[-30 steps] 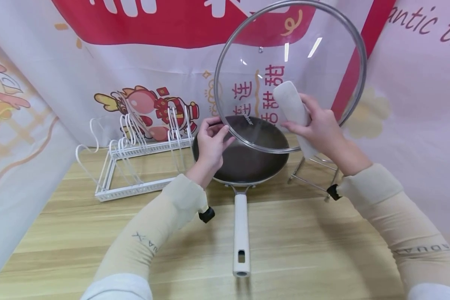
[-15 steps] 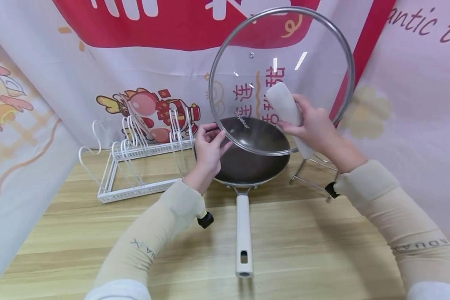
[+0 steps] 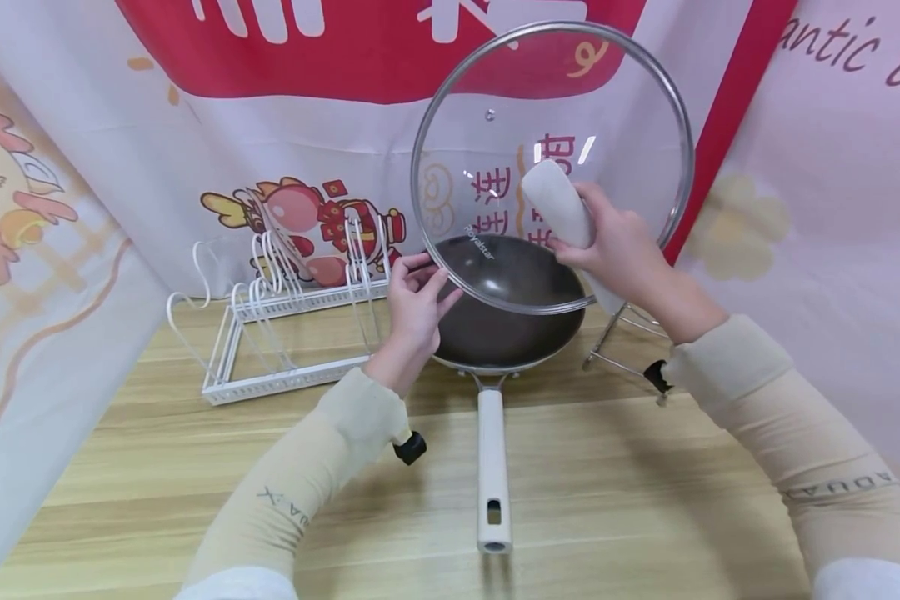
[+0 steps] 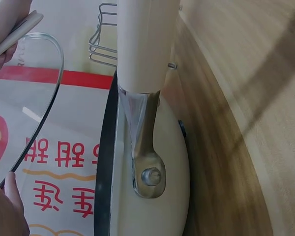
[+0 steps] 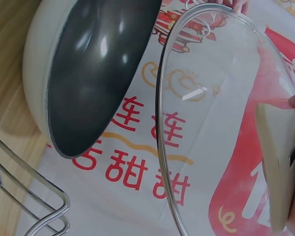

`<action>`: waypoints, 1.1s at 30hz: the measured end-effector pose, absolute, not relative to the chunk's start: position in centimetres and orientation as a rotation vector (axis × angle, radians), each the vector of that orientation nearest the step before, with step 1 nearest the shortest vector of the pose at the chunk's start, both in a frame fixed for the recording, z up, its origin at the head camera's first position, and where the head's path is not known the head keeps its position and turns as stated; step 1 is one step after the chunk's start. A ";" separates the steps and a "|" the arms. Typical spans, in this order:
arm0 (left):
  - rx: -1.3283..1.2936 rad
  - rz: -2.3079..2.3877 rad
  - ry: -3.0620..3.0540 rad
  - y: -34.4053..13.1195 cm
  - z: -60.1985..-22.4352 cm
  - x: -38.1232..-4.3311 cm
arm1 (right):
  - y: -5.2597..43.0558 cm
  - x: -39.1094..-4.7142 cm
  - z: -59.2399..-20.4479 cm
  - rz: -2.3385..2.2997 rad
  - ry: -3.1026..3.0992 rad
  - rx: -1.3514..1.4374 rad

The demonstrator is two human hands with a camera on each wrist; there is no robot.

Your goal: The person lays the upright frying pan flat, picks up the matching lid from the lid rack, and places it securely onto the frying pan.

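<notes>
A large round glass lid (image 3: 510, 125) with a metal rim is raised and tilted above a dark-lined frying pan (image 3: 510, 333). My right hand (image 3: 626, 250) grips the lid's pale upright handle (image 3: 558, 196), which also shows in the right wrist view as a flat cream-coloured piece (image 5: 275, 152). At the lower left of the rim, my left hand (image 3: 416, 308) pinches the edge between thumb and fingers; its thumb lies along the rim in the left wrist view. The pan rests on the table with its white handle (image 3: 493, 467) pointing towards me.
A white wire rack (image 3: 251, 387) with several upright loops stands left of the pan. To the right, a small metal wire stand (image 3: 618, 362) sits partly behind my right arm. Printed fabric (image 3: 330, 133) hangs behind and beside the wooden table (image 3: 607, 500).
The lid has shifted left and slightly down, with my right hand moving along with it. My left hand keeps its pinch on the rim. The view has turned slightly.
</notes>
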State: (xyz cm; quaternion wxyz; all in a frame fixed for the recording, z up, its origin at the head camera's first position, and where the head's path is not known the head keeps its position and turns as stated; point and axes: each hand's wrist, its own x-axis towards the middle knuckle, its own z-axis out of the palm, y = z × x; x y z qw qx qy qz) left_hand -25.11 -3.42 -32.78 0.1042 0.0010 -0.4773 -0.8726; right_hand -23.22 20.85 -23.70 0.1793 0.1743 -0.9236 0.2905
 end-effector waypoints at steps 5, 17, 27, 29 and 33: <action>0.032 -2.598 -1.388 -3.5 -33.0 -24.8 | 20.5 -23.5 -23.2 0.852 -2.695 0.420; 0.087 -2.644 -1.368 -3.8 -33.3 -24.3 | 20.2 -24.5 -22.8 0.886 -2.800 0.377; 0.118 -2.657 -1.359 -4.2 -33.7 -24.2 | 19.9 -25.2 -23.0 0.892 -2.847 0.391; 0.124 -2.657 -1.359 -4.3 -33.8 -24.1 | 19.7 -25.4 -23.1 0.889 -2.854 0.400; 0.128 -2.653 -1.359 -4.6 -34.0 -24.0 | 19.5 -25.5 -23.2 0.882 -2.854 0.413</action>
